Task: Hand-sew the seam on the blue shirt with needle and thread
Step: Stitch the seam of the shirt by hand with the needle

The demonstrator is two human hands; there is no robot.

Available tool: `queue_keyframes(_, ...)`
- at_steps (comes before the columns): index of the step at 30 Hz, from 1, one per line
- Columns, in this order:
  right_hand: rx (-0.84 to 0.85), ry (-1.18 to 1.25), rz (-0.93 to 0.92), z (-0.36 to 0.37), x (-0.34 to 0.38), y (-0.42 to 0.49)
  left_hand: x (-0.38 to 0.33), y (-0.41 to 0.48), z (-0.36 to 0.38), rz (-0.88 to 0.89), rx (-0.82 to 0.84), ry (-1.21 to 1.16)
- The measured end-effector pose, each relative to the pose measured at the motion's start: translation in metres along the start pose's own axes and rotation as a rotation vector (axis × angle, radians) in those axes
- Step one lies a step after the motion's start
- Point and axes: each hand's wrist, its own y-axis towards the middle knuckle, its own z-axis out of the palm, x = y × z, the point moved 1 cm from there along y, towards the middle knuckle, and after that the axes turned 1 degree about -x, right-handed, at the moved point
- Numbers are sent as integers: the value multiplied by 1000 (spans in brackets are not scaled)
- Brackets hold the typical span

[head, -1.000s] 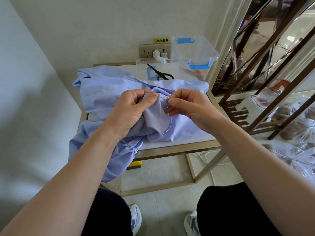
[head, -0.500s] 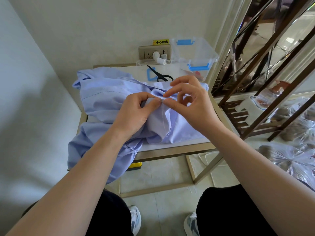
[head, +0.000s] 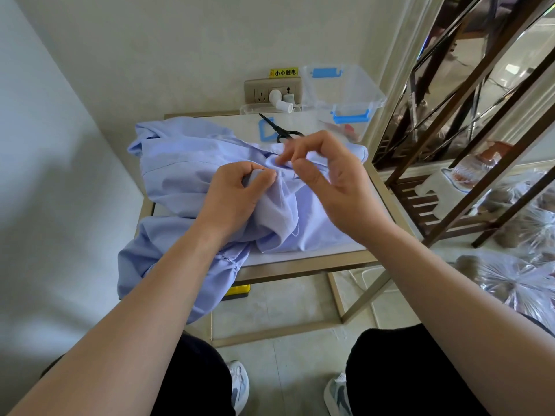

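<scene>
Left hand grips blue shirt; right hand pinches (what, unclear).

**Corner table in soft daylight**

A gold-framed table with a white top stands in a corner of pale walls, over a light tiled floor. A beige socket sits on the back wall under a yellow sign. At right, brown diagonal bars cross shiny panels above a slatted shelf. Clear plastic bags lie near it. Soft shadow falls across the left wall.
</scene>
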Motion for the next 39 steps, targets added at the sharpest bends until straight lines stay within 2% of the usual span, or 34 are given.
queue_keyframes(2, 209, 407, 236, -4, 1, 0, 1, 0, 0, -8, -4, -10)
queue_keyframes(5, 594, 739, 581, -8, 3, -4, 2, 0, -1, -13, -12, -38)
queue_keyframes(8, 1100, 757, 810, -16, 11, -10, 3, 1, -1, 9, -29, -20)
queue_keyframes(9, 1217, 709, 824, -18, 11, -12, 3, 1, -1, 13, -36, -14)
queue_keyframes(10, 1259, 665, 816, -19, 10, -13, 4, 1, -1, 13, -41, -11)
queue_keyframes(11, 1230, 640, 810, -19, 9, -12, 4, 1, -1, 12, -42, -11)
queue_keyframes(12, 1126, 626, 809, -17, 6, -11, 4, 1, -2, 8, -36, -19)
queue_keyframes(16, 410, 430, 669, -8, -1, -1, 3, 0, -2, 11, -17, -34)
queue_keyframes(17, 274, 350, 625, -7, -1, 1, 3, 1, -2, 1, -18, -31)
queue_keyframes(20, 81, 82, 563, -1, -5, 1, 2, 1, -1, -17, -31, -12)
queue_keyframes(25, -16, -116, 446, 13, -9, -4, 2, 1, -1, -22, -7, -26)
queue_keyframes(28, 3, -111, 400, 12, -7, -3, 3, 1, -2, -24, 6, -34)
queue_keyframes(32, 130, -46, 407, -2, 3, 0, 3, 1, -4, -25, 4, -60)
queue_keyframes(36, 399, -93, 446, -13, 8, 0, 1, 0, -4, -25, 0, -52)
queue_keyframes(39, 499, -86, 486, -13, 8, -3, 0, -2, -4, -10, 2, -35)
